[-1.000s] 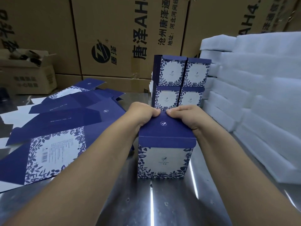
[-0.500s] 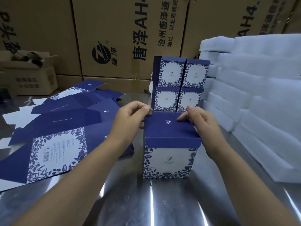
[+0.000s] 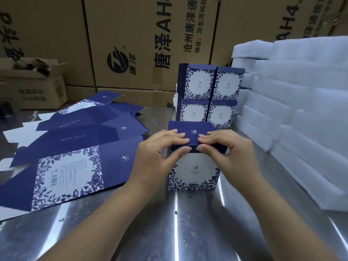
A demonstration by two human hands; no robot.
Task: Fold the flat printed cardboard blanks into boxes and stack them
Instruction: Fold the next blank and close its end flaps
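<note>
At frame centre, the navy lid flap [image 3: 192, 133] of the blue-and-white printed cardboard box [image 3: 194, 166] is pinched by the left hand [image 3: 160, 149] and right hand [image 3: 226, 149], fingers curled. Closing appears under way; tucking is likely needed before stacking.

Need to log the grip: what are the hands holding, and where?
Both hands, left and right, pinch the dark blue lid front edge of the blue-and-white printed cardboard box.

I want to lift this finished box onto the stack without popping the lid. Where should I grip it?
Judging by its pose, grip the box by its left and right side walls, low, below the lid, one hand from each side; it stands upright with both sides free.
</note>
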